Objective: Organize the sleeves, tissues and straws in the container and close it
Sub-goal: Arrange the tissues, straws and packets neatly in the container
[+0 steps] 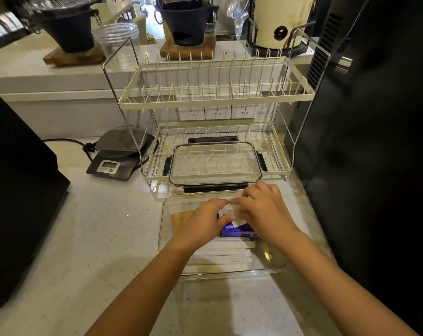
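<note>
Clear plastic container [162, 229] sits open on the pale surface [103, 238], just in front of the 2-tier dish rack [215, 98]. Both hands are inside it, over the far half. Left hand [203, 221] and right hand [264, 209] meet at a small clear-wrapped tissue pack [226, 211]; fingers of both curl onto it, thumbs and fingertips pinched on the wrapper. Directly under it lies a purple-blue tissue pack [237, 230], partly hidden by the right wrist. Brown sleeves [181, 218] lie flat at the container's far-left corner, mostly covered by the left hand. White paper-wrapped straws [220, 254] are stacked lengthwise along the near side, w/ the left forearm crossing over them. Lid [215, 163], clear w/ black clips, rests on the rack's lower tier, apart from the container. A digital scale [113, 163] stands left of the rack.
</note>
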